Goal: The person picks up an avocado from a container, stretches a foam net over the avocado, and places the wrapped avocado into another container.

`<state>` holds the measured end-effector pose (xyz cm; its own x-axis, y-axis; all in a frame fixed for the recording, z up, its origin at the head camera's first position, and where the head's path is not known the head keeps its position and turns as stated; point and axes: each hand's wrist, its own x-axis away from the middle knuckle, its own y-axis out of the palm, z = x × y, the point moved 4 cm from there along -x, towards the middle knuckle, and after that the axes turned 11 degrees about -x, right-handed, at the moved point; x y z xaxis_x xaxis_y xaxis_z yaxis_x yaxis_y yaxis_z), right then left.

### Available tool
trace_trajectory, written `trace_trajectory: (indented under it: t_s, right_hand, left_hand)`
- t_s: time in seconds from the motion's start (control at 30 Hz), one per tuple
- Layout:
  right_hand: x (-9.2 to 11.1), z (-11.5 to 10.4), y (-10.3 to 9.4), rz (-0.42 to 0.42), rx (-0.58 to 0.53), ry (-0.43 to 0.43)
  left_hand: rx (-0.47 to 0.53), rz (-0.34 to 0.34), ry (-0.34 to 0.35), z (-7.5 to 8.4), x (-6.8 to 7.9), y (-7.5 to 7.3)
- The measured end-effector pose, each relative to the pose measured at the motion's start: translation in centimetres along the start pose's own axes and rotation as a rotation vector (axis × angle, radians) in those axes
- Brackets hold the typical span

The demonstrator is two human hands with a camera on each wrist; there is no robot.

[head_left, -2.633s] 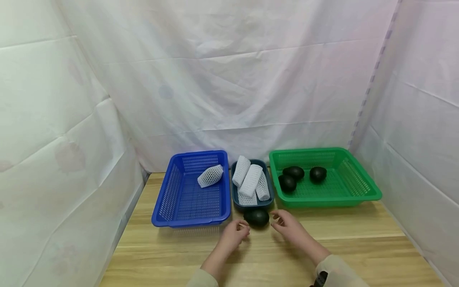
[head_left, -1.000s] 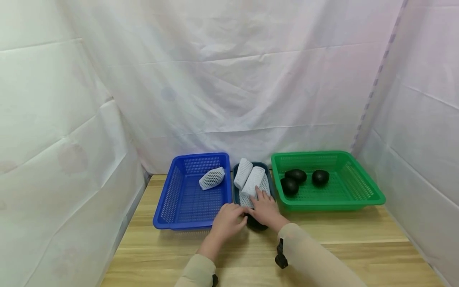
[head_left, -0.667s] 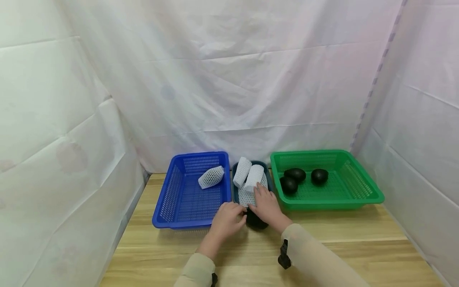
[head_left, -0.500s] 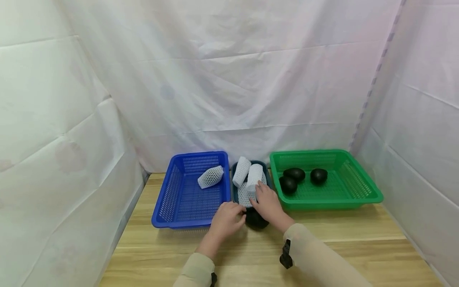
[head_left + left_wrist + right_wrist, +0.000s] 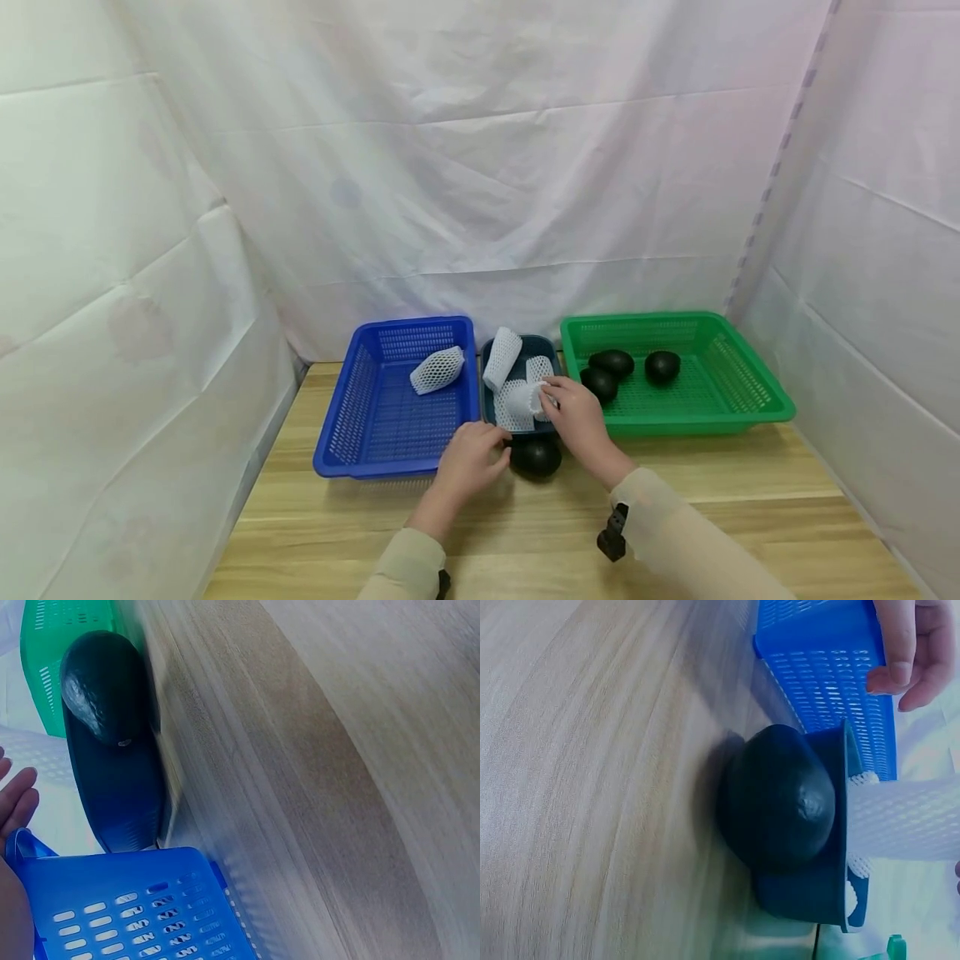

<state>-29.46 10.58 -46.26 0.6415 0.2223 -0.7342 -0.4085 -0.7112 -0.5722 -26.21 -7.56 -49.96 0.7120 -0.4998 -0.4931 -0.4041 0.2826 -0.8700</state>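
My right hand (image 5: pixel 583 417) pinches a white foam net sleeve (image 5: pixel 525 400) by its right end, over the small dark teal basket (image 5: pixel 537 342). In the right wrist view that sleeve (image 5: pixel 904 820) juts out above the basket's rim. Several more sleeves, one of them a foam net sleeve (image 5: pixel 502 358) leaning at the back left, lie in the basket. A dark avocado (image 5: pixel 536 458) rests on the table against the basket's near side. My left hand (image 5: pixel 468 458), fingers loosely bent and holding nothing, is by the blue basket's near right corner, fingertips close to the avocado.
On the left stands the blue basket (image 5: pixel 412 429) with one avocado in a net sleeve (image 5: pixel 438 371). To the right, a green basket (image 5: pixel 712 387) contains 3 bare avocados, one avocado (image 5: pixel 662 367) apart from the others. A white cloth (image 5: pixel 480 167) hangs behind the wooden table (image 5: pixel 540 542).
My right hand has come off the avocado's area, taken a foam sleeve from the pile and drawn it toward the near right. The left hand has stayed almost in place over the last second.
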Motion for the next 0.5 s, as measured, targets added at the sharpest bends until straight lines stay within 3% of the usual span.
trace_trajectory:
  t_s: [0.07,0.17,0.5]
  right_hand:
    - [0.0,-0.2,-0.6,0.042,-0.018,-0.046]
    - [0.1,-0.4,-1.2,0.051,-0.048,-0.052]
    - [1.1,-0.5,-3.0,-0.019,-0.196,0.128]
  left_hand:
    - [0.015,0.003,-0.007,-0.1,0.0,0.0]
    - [0.032,0.023,-0.009,-0.1,0.0,-0.1]
    - [0.035,0.078,0.008,-0.1,0.2,-0.1]
